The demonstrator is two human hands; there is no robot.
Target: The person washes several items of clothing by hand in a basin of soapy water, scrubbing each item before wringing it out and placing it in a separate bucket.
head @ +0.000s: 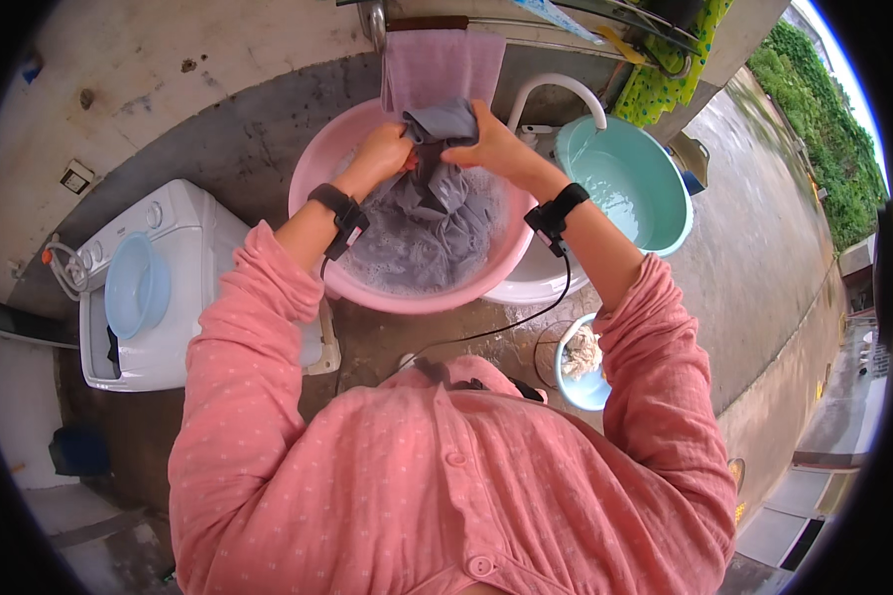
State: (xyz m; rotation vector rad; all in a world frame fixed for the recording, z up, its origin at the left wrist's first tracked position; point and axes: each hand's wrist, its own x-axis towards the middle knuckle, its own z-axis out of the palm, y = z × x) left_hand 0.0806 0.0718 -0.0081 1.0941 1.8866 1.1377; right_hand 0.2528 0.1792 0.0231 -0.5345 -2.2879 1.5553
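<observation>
A wet grey garment [446, 193] is lifted between my two hands, its lower part lying in the sudsy grey water of a large pink plastic basin [417, 301]. My left hand [388, 155] is closed on the cloth's left edge. Thumb and fingers of my right hand [495, 149] grip the bunched upper part from the right. Both wrists wear black straps with a small device and cable. Just behind the raised cloth, a pink towel [443, 63] hangs from a rail.
Water runs from a white curved spout [562, 80] into a green basin [681, 223] at the right. A white washing machine [216, 245] with a light blue basin [138, 286] on it stands left. A small blue bucket [591, 394] holding beige cloth [580, 349] is on the floor.
</observation>
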